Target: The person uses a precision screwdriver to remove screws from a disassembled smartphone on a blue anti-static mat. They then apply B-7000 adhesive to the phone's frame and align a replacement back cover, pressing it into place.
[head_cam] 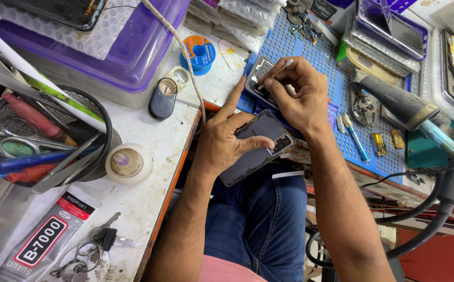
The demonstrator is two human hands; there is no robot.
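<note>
Left hand (227,141): grip closed around a dark grey phone back cover (255,146), thumb across its face, index finger extended toward the blue mat.
Phone back cover: held above the person's lap, just off the worktop (148,172) edge, camera cut-out at its right end.
Right hand (300,96): fingertips pressed together, pinching a thin white-tipped stick (278,70).
Stick: tip points up and right, above a small dark camera frame part (258,78).
Camera frame part: lies on the perforated blue mat (331,68), just beside the left index fingertip.
Right of mat: hot-air tool (399,102) with grey nozzle, its black hose hanging down.
Left worktop: black cup of scissors and pens (44,141), roll of tape (128,163), bunch of keys (99,243), adhesive tube packet (46,237), blue solder wick spool (200,52).
</note>
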